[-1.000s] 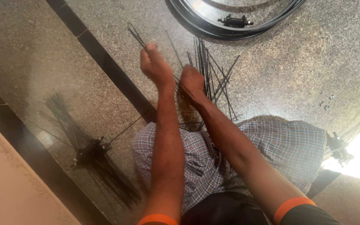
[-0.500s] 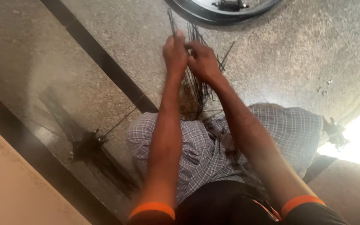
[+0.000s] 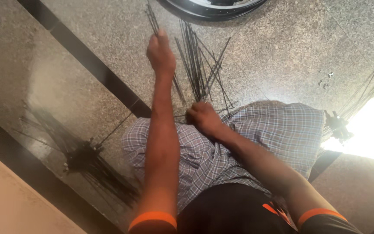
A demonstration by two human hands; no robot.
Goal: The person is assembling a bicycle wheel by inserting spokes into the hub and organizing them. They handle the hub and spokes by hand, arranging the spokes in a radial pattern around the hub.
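**Two hands among thin black wheel spokes**

Two bare hands work over a loose pile of thin black metal spokes (image 3: 200, 65) lying fanned on the speckled grey granite floor (image 3: 282, 56). The left hand (image 3: 161, 52) is stretched out just left of that pile, clenched around a few spokes (image 3: 152, 17) that stick out past the knuckles. The right hand (image 3: 204, 119) sits at the near end of the pile, fingers curled on the spoke ends, at the edge of a checked blue-grey cloth (image 3: 273, 130) spread over the person's lap. Beyond the pile lies a black wheel rim (image 3: 213, 11), cut off by the frame. Well left of the pile, across a dark floor strip (image 3: 91, 65), rests a black hub with spokes splayed out (image 3: 83, 156). Right of the pile, another spoked hub (image 3: 338, 125) lies beside a bright sunlit patch.
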